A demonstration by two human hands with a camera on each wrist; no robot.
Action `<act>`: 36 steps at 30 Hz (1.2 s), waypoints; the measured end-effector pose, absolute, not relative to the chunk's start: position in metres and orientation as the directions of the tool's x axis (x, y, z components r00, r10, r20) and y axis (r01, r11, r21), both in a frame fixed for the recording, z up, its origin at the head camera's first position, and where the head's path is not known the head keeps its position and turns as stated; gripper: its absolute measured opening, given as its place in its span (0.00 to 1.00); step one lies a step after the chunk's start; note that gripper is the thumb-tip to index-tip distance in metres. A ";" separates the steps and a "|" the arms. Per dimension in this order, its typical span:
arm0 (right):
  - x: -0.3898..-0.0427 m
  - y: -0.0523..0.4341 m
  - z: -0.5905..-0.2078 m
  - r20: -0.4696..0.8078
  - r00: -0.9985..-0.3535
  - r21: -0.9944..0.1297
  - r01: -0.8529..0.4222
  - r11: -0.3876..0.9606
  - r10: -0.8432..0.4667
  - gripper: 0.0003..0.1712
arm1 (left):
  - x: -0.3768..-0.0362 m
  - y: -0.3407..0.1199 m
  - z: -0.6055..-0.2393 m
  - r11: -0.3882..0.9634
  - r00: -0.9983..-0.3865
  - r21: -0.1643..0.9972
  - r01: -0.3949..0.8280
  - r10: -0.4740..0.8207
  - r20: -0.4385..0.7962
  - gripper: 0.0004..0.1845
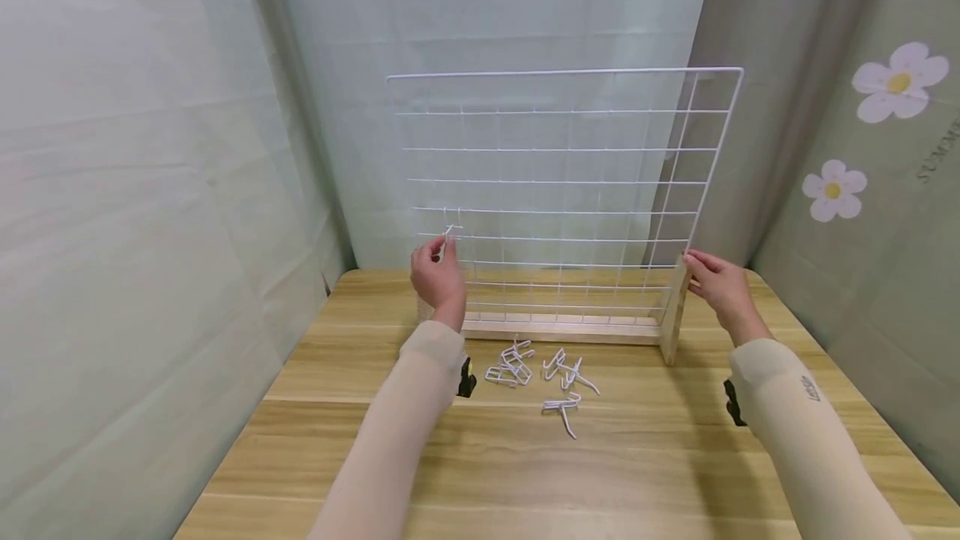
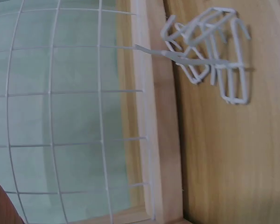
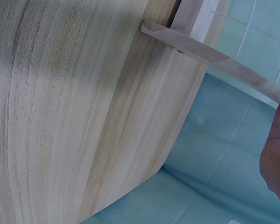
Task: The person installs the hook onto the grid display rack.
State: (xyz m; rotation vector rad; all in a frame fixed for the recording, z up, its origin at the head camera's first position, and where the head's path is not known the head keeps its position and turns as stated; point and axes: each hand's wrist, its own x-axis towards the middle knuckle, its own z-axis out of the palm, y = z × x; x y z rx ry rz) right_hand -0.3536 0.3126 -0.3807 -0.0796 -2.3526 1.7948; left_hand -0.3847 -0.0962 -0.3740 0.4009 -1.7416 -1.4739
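white hook [image 1: 451, 232] pinched above left hand [image 1: 437, 280].

Wooden table [image 1: 675, 457], flowered curtain [image 1: 892, 190]

One white wire grid panel [image 1: 562, 182], standing in one wooden base [image 1: 562, 328]. One white hook [image 1: 450, 233] pinched at the grid. One loose pile of hooks [image 1: 540, 373] on the worktop [image 1: 675, 457], too tangled to count. Two hands.
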 end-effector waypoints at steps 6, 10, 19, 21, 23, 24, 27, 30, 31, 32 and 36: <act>-0.353 0.313 -0.380 0.106 -0.983 -0.960 -0.061 0.274 0.153 0.37 | -0.377 -0.102 -0.384 0.286 -0.656 0.919 0.271 -0.644 0.394 0.08; -0.353 0.314 -0.380 0.114 -0.983 -0.958 -0.070 0.279 0.146 0.37 | -0.374 -0.104 -0.390 0.294 -0.676 0.914 0.281 -0.615 0.406 0.09; -0.353 0.314 -0.375 0.106 -0.987 -0.954 -0.067 0.291 0.119 0.36 | -0.371 -0.104 -0.403 0.311 -0.729 0.907 0.283 -0.546 0.414 0.09; -0.353 0.314 -0.374 0.104 -0.988 -0.954 -0.066 0.293 0.117 0.35 | -0.369 -0.104 -0.405 0.319 -0.746 0.905 0.282 -0.521 0.416 0.09; -0.353 0.314 -0.373 0.103 -0.988 -0.951 -0.064 0.301 0.115 0.35 | -0.367 -0.104 -0.407 0.321 -0.763 0.903 0.284 -0.495 0.416 0.09; -0.354 0.314 -0.373 0.101 -0.988 -0.951 -0.063 0.301 0.114 0.36 | -0.366 -0.104 -0.408 0.324 -0.772 0.902 0.286 -0.480 0.418 0.09; -0.354 0.315 -0.372 0.092 -0.990 -0.949 -0.054 0.310 0.109 0.37 | -0.364 -0.104 -0.410 0.323 -0.799 0.900 0.293 -0.434 0.416 0.10; -0.354 0.316 -0.372 0.074 -0.991 -0.952 -0.037 0.304 0.109 0.37 | -0.363 -0.105 -0.414 0.309 -0.830 0.910 0.275 -0.401 0.387 0.11; -0.354 0.316 -0.372 0.072 -0.992 -0.951 -0.035 0.306 0.108 0.37 | -0.363 -0.105 -0.415 0.305 -0.837 0.913 0.271 -0.394 0.380 0.11; -0.353 0.316 -0.372 0.069 -0.992 -0.952 -0.034 0.303 0.109 0.37 | -0.363 -0.106 -0.416 0.304 -0.842 0.914 0.267 -0.388 0.375 0.11; -0.354 0.316 -0.374 0.072 -0.991 -0.956 -0.037 0.290 0.110 0.37 | -0.362 -0.108 -0.420 0.284 -0.862 0.920 0.270 -0.355 0.362 0.12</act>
